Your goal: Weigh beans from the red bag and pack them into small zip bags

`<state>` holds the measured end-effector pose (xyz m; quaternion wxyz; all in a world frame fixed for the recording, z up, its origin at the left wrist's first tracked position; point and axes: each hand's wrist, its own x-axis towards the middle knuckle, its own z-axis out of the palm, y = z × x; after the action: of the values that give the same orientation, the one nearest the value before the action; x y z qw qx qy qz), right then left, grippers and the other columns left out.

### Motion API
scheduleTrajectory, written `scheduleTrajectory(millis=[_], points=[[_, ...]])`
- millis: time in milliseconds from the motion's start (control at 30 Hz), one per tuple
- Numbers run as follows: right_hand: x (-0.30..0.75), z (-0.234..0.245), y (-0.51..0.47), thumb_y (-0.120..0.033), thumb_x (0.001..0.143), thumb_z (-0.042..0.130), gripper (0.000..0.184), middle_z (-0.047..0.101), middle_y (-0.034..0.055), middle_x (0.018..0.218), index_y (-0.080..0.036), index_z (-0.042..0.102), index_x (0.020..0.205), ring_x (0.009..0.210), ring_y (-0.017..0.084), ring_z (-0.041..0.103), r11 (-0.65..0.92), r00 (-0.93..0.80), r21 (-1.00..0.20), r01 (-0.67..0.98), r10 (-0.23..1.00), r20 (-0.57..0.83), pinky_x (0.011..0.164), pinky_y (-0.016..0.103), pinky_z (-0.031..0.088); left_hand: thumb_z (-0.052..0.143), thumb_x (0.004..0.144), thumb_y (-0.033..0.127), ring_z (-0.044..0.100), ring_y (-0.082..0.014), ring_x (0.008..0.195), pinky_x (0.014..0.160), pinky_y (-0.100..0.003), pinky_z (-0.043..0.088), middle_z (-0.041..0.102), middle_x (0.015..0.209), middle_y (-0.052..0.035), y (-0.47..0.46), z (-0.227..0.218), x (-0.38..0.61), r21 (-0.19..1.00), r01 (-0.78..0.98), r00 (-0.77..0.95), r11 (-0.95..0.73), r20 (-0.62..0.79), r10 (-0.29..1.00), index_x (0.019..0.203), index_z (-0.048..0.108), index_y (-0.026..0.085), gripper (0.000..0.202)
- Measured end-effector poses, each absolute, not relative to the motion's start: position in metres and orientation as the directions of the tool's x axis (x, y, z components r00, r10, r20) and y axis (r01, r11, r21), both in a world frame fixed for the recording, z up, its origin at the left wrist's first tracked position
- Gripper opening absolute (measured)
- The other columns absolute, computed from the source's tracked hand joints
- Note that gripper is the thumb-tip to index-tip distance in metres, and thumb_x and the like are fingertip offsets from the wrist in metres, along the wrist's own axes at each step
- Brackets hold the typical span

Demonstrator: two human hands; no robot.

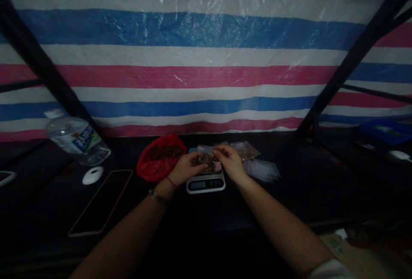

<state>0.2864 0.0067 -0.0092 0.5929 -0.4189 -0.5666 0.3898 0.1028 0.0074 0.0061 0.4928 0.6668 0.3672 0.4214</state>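
Observation:
Over a small white digital scale [206, 184], both hands hold one clear zip bag [206, 165] with brown bits inside. My left hand [188, 168] is closed on the bag's left side, thumb lying across its front. At the upper right edge of the bag, my right hand [230, 161] pinches with thumb and fingertips. Left of the scale is a red plastic bag [157, 159], its mouth spread and small brown pieces inside. Beyond my right hand lies a filled clear bag [249, 150], with a stack of flat clear bags [262, 170] in front of it.
To the left are a large clear bottle [77, 137], a white computer mouse [93, 175] and a dark phone [101, 201]. A striped plastic sheet [206, 73] hangs behind the dark table. Black slanted posts stand at both sides. A blue container [384, 132] sits far right.

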Motion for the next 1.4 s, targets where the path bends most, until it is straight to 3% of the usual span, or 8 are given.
scheduleTrajectory(millis=[167,300,467,633,767,1000,1200,1400], points=[[0.284,-0.009,0.006,-0.036,0.067,0.074,0.031,0.071,0.0034,0.085,-0.019,0.068,0.093,0.071,0.016,0.064,0.238,-0.167,-0.971,0.030,0.959,0.230,0.059,0.026,0.050,0.076,0.066,0.028,0.064,-0.0185,0.081,0.075,-0.030,0.051,0.067,0.089,-0.0050,0.014,-0.012,0.106,0.944,0.038,0.342,-0.329,0.297,0.892,0.095,0.062,0.015,0.035],[0.283,-0.008,0.004,-0.034,0.067,0.074,0.030,0.071,0.0040,0.086,-0.019,0.067,0.093,0.069,0.017,0.064,0.178,-0.165,-0.984,-0.004,0.970,0.176,0.053,0.025,0.048,0.074,0.068,0.031,0.065,-0.0208,0.088,0.079,-0.034,0.053,0.066,0.098,-0.0077,0.020,-0.022,0.104,0.909,0.089,0.305,-0.408,0.365,0.880,0.106,0.058,0.014,0.045],[0.281,-0.008,0.002,-0.027,0.061,0.078,0.040,0.070,0.0021,0.093,-0.023,0.064,0.099,0.081,0.019,0.066,0.152,-0.191,-0.979,-0.133,0.966,0.176,0.060,0.026,0.052,0.071,0.072,0.029,0.066,-0.0221,0.095,0.084,-0.035,0.053,0.067,0.106,-0.0099,0.020,-0.022,0.102,0.894,0.011,0.322,-0.448,0.421,0.848,0.113,0.054,0.016,0.047],[0.282,-0.012,0.003,-0.030,0.064,0.078,0.049,0.069,0.0026,0.100,-0.025,0.061,0.109,0.082,0.018,0.066,0.174,-0.220,-0.980,-0.097,0.957,0.192,0.068,0.029,0.054,0.066,0.076,0.030,0.066,-0.0213,0.098,0.086,-0.035,0.053,0.067,0.108,-0.0109,0.018,-0.019,0.107,0.909,-0.075,0.299,-0.411,0.414,0.860,0.113,0.052,0.015,0.042],[0.281,-0.013,0.004,-0.029,0.066,0.077,0.036,0.070,0.0031,0.098,-0.022,0.065,0.100,0.088,0.018,0.065,0.235,-0.250,-0.969,-0.071,0.937,0.246,0.081,0.031,0.051,0.069,0.072,0.027,0.064,-0.0219,0.103,0.091,-0.036,0.051,0.066,0.114,-0.0122,0.019,-0.018,0.106,0.893,-0.089,0.290,-0.441,0.447,0.846,0.117,0.051,0.014,0.050],[0.284,-0.009,0.002,-0.042,0.072,0.070,0.028,0.068,0.0023,0.084,-0.020,0.068,0.090,0.070,0.014,0.061,0.170,-0.121,-0.981,-0.098,0.976,0.181,0.053,0.021,0.047,0.067,0.075,0.032,0.068,-0.0204,0.086,0.079,-0.035,0.055,0.071,0.097,-0.0100,0.015,-0.015,0.105,0.907,-0.003,0.327,-0.422,0.399,0.857,0.101,0.063,0.013,0.033],[0.284,-0.011,0.003,-0.042,0.070,0.072,0.026,0.064,-0.0002,0.074,-0.020,0.066,0.083,0.060,0.013,0.056,0.138,-0.057,-0.981,-0.138,0.988,0.147,0.047,0.020,0.042,0.066,0.073,0.039,0.065,-0.0175,0.071,0.063,-0.028,0.054,0.070,0.080,-0.0053,0.016,-0.010,0.103,0.909,0.080,0.235,-0.409,0.382,0.894,0.088,0.067,0.014,0.028],[0.281,-0.008,0.000,-0.043,0.064,0.076,0.029,0.061,-0.0016,0.070,-0.019,0.064,0.075,0.059,0.013,0.057,0.080,-0.030,-0.981,-0.174,0.996,0.087,0.054,0.025,0.049,0.067,0.071,0.044,0.054,-0.0118,0.051,0.049,-0.023,0.045,0.061,0.060,0.0006,0.016,-0.009,0.104,0.963,0.038,0.149,-0.268,0.260,0.954,0.073,0.065,0.015,0.029]])
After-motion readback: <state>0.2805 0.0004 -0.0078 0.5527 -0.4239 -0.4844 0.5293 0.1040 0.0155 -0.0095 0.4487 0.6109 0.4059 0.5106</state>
